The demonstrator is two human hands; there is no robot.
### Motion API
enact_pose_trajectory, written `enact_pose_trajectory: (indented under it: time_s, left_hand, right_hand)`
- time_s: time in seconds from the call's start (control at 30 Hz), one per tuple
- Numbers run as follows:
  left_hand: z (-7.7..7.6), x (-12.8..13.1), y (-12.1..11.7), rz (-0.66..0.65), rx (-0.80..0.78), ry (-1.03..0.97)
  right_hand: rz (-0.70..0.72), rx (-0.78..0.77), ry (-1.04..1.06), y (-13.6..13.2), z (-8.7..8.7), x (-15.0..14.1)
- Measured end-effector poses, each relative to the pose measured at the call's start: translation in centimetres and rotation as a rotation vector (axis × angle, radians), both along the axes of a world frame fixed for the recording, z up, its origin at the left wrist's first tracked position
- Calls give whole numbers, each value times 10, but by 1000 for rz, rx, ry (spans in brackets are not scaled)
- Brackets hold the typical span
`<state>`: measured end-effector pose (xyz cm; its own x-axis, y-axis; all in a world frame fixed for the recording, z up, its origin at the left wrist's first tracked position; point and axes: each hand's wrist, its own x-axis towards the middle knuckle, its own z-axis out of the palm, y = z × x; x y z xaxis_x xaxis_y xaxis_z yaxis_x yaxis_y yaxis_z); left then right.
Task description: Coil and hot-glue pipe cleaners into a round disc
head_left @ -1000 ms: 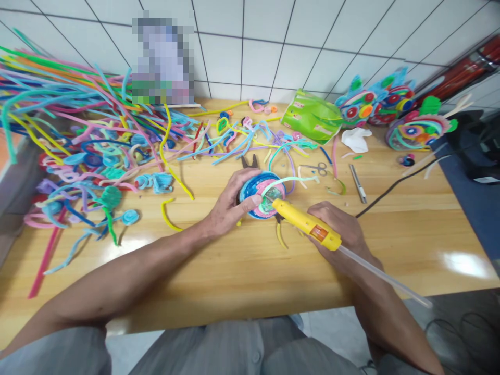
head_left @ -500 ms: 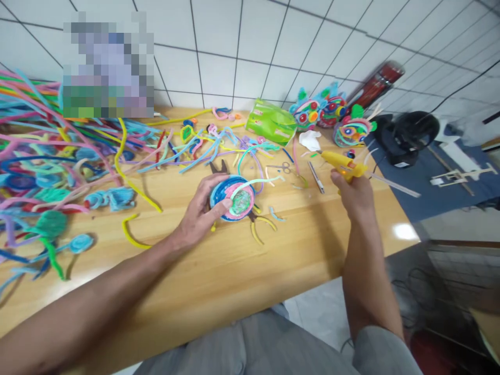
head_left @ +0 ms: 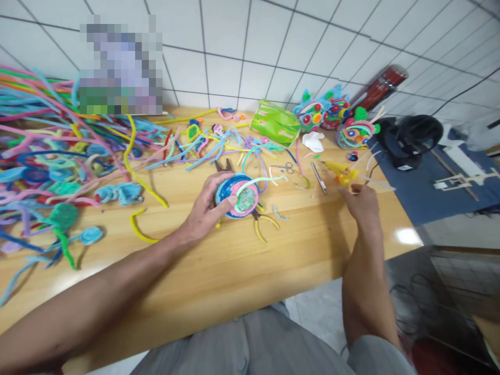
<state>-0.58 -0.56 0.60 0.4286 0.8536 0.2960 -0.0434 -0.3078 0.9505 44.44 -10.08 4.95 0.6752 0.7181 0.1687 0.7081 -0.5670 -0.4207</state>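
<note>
My left hand (head_left: 213, 203) is wrapped round a small round piece (head_left: 247, 200) of coiled pipe cleaner, blue at the rim, then pink, with green in the middle. My thumb presses on its top, where a pale green pipe cleaner (head_left: 265, 180) sticks out to the right. A yellow hot glue gun (head_left: 340, 172) lies on the table at the right, nozzle pointing left. Just below its handle is my right hand (head_left: 361, 200), fingers loosely bent and apart. Pliers with yellow handles (head_left: 260, 226) lie partly under the round piece.
Many coloured pipe cleaners (head_left: 50, 135) cover the left of the wooden table (head_left: 219, 276). A green packet (head_left: 274, 123), decorated animal heads (head_left: 311, 114), scissors (head_left: 288, 167) and a slim knife or pen (head_left: 319, 178) lie farther back. A black fan-like device (head_left: 410, 138) stands right.
My right hand has lowered the glue gun onto the table and loosened from its handle. The left hand keeps its hold on the round piece.
</note>
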Motion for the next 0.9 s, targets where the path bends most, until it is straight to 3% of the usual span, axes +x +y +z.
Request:
enact_pose_trajectory:
  time_s: [0.07, 0.17, 0.3, 0.4, 0.5, 0.9]
  left_hand:
    - [1, 1, 0, -10, 24, 5]
    - [2, 1, 1, -10, 50, 9]
    - [1, 2, 0, -7, 70, 10]
    - [1, 2, -1, -7, 86, 22]
    - [1, 2, -1, -13, 111, 21]
    - [2, 2, 0, -10, 198, 19]
  right_hand:
    - [4, 31, -23, -12, 12, -25]
    - [331, 192, 66, -14, 29, -85]
    - [814, 381, 36, 12, 45, -168]
    - [1001, 413, 34, 37, 46, -204]
    - [1043, 403, 65, 51, 42, -221]
    - [888, 291, 326, 57, 40, -236]
